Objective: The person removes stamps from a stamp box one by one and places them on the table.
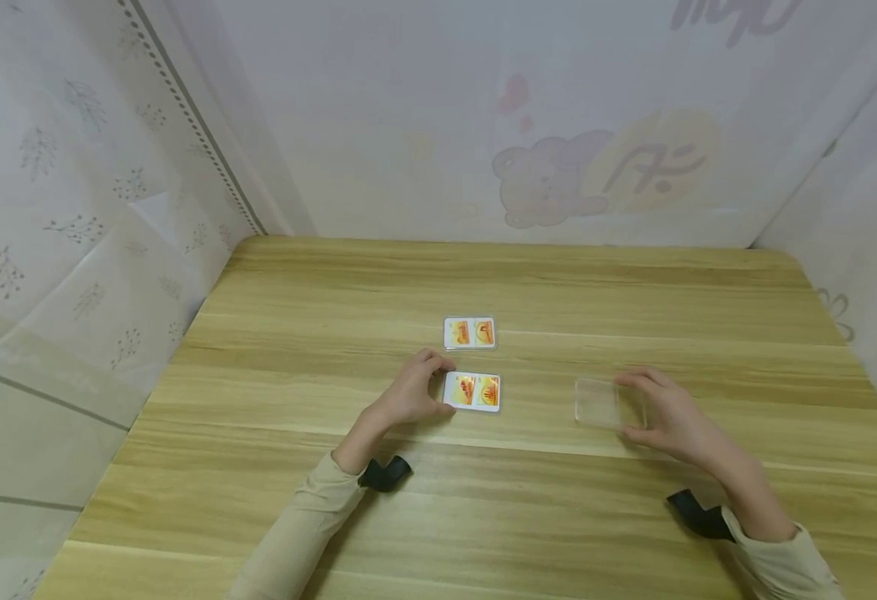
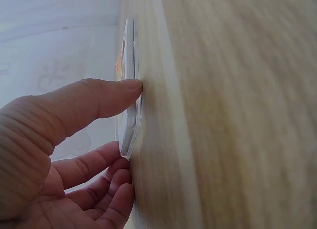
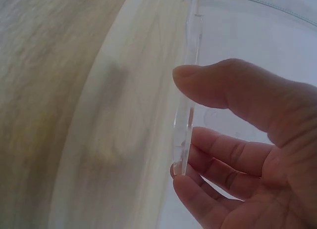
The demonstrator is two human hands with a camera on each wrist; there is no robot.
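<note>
A white rectangular block with two orange-and-yellow pictures (image 1: 472, 392) lies on the table in a shallow clear holder. My left hand (image 1: 408, 393) grips it at its left end. In the left wrist view the thumb (image 2: 106, 95) presses along one long side, and the fingertips are at the end corner. On the right, my right hand (image 1: 674, 422) holds a clear plastic cover (image 1: 596, 403) by its right end. The right wrist view shows this thin transparent cover (image 3: 183, 125) edge-on, thumb on one side and fingers on the other, above the wood.
Behind the gripped block lies a similar one (image 1: 470, 333) with two orange pictures. Both lie on a wood-grain table (image 1: 318, 292). Pale printed curtains (image 1: 378, 117) hang behind the table and at its sides. Black wrist mounts (image 1: 386, 473) sit at both cuffs.
</note>
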